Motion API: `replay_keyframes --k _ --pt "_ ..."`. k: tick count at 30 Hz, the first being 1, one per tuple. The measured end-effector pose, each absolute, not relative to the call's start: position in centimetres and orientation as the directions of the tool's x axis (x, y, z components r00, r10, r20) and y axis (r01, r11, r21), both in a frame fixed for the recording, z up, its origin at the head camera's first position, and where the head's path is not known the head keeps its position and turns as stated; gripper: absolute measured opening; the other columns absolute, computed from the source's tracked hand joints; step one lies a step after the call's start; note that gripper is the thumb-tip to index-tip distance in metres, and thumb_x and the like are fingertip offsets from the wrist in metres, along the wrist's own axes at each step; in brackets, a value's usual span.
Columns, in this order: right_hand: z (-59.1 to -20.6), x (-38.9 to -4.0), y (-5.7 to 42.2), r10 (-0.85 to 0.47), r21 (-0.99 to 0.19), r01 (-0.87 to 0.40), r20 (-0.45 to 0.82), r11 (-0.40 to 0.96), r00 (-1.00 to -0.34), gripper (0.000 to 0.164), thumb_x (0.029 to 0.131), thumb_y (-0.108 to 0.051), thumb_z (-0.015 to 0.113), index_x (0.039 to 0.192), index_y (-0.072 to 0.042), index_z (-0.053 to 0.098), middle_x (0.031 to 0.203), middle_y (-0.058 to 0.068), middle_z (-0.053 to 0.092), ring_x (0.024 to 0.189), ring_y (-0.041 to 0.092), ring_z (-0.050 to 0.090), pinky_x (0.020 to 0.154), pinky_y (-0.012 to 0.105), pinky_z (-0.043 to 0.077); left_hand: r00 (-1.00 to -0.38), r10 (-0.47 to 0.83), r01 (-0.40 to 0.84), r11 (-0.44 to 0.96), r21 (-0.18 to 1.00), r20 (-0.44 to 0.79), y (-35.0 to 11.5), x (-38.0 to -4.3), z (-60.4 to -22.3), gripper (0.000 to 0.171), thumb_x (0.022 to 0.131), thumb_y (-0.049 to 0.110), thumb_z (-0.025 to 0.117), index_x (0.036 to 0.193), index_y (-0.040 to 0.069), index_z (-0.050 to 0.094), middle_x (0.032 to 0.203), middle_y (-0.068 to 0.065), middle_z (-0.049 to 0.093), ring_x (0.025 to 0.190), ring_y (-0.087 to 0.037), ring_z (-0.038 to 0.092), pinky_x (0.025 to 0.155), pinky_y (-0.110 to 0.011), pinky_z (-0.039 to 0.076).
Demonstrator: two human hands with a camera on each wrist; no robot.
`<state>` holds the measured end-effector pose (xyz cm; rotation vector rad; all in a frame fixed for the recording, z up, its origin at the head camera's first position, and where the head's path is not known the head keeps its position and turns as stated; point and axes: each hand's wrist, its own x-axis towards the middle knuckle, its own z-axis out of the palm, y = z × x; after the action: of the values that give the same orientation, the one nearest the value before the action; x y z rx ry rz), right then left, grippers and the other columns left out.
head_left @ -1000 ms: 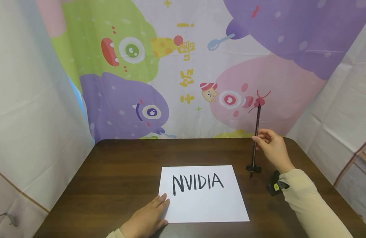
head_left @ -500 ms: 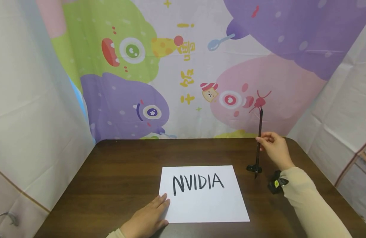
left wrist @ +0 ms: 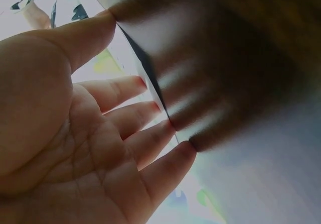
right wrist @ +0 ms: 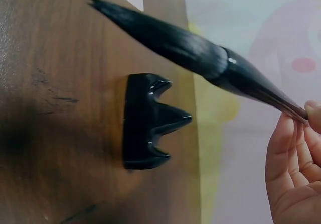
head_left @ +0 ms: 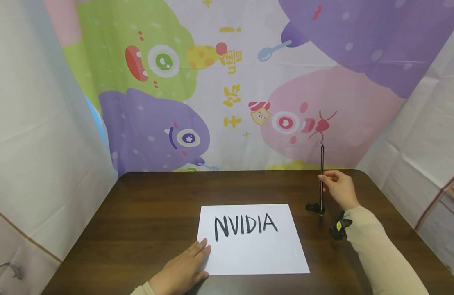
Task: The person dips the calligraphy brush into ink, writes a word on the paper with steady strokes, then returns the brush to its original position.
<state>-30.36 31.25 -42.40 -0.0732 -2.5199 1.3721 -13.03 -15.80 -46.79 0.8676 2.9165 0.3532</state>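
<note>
My right hand (head_left: 341,188) pinches the handle of a dark calligraphy brush (head_left: 322,164) between thumb and fingers at the table's right side. The brush stands nearly upright, bristle end down. In the right wrist view, its black bristles (right wrist: 165,38) show beside a glossy black brush rest (right wrist: 150,121) with pointed peaks. The head view has the bristle end just right of this brush rest (head_left: 312,207). My left hand (head_left: 182,266) lies with fingers extended on the left edge of a white sheet of paper (head_left: 256,254), lettered NVIDIA in black.
A dark brown wooden table (head_left: 146,213) carries everything. Dark marks (right wrist: 65,100) streak its surface near the brush rest. A cartoon-printed curtain (head_left: 245,90) hangs along the back edge, with pale cloth (head_left: 39,123) at the sides.
My right hand and the brush have come down a little. The brush has swung closer to upright, its bristle end shifting right past the brush rest. My left hand and the paper stay put.
</note>
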Motion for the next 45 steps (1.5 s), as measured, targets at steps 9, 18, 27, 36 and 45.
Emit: replay_keyframes --k 9,18,27,36,45 --pt "-44.5 -31.6 31.0 0.188 -0.831 -0.036 0.167 0.556 -0.968 0.039 0.097 -0.023 0.061 0.117 0.01 0.062 0.083 0.005 0.066 0.062 0.01 0.063 0.058 0.025 0.055 -0.837 0.546 0.53 0.812 0.243 0.0 -15.8 -12.9 -46.7 0.061 0.089 0.031 0.069 0.139 0.001 0.051 0.15 -0.018 0.046 0.135 -0.037 0.048 0.106 -0.052 0.044" --pt "-45.7 -32.0 30.2 0.198 -0.824 0.004 0.131 0.566 -0.971 0.038 0.098 -0.02 0.059 0.12 0.01 0.062 0.095 0.017 0.07 0.061 0.001 0.059 0.057 0.017 0.052 -0.841 0.54 0.521 0.816 0.251 -0.008 -15.8 -12.9 -46.7 0.061 0.089 0.032 0.068 0.139 0.002 0.051 0.15 -0.017 0.046 0.134 -0.038 0.048 0.105 -0.053 0.046" --pt "-46.3 -32.3 29.6 0.194 -0.807 0.039 0.094 0.59 -0.977 0.037 0.099 -0.02 0.058 0.12 0.01 0.062 0.092 0.019 0.072 0.061 0.004 0.059 0.056 0.019 0.051 -0.841 0.541 0.522 0.818 0.242 -0.014 -15.8 -13.0 -46.8 0.061 0.089 0.032 0.069 0.139 0.002 0.051 0.15 -0.017 0.046 0.135 -0.037 0.048 0.105 -0.052 0.045" --pt "-47.2 -32.7 29.5 0.206 -0.79 0.064 0.08 0.61 -0.975 0.037 0.099 -0.02 0.057 0.12 0.01 0.062 0.098 0.023 0.07 0.062 0.007 0.058 0.056 0.021 0.049 -0.838 0.545 0.529 0.816 0.235 -0.005 -15.8 -13.0 -46.8 0.061 0.089 0.032 0.069 0.139 0.002 0.052 0.15 -0.017 0.046 0.134 -0.038 0.049 0.105 -0.052 0.046" --pt "-47.5 -32.6 29.3 0.202 -0.786 0.099 0.034 0.61 -0.979 0.037 0.099 -0.02 0.056 0.12 0.011 0.062 0.1 0.024 0.069 0.064 0.008 0.058 0.058 0.022 0.048 -0.839 0.544 0.528 0.817 0.231 -0.01 -15.8 -13.0 -46.8 0.061 0.089 0.032 0.069 0.139 0.003 0.052 0.15 -0.017 0.046 0.134 -0.038 0.049 0.104 -0.053 0.046"
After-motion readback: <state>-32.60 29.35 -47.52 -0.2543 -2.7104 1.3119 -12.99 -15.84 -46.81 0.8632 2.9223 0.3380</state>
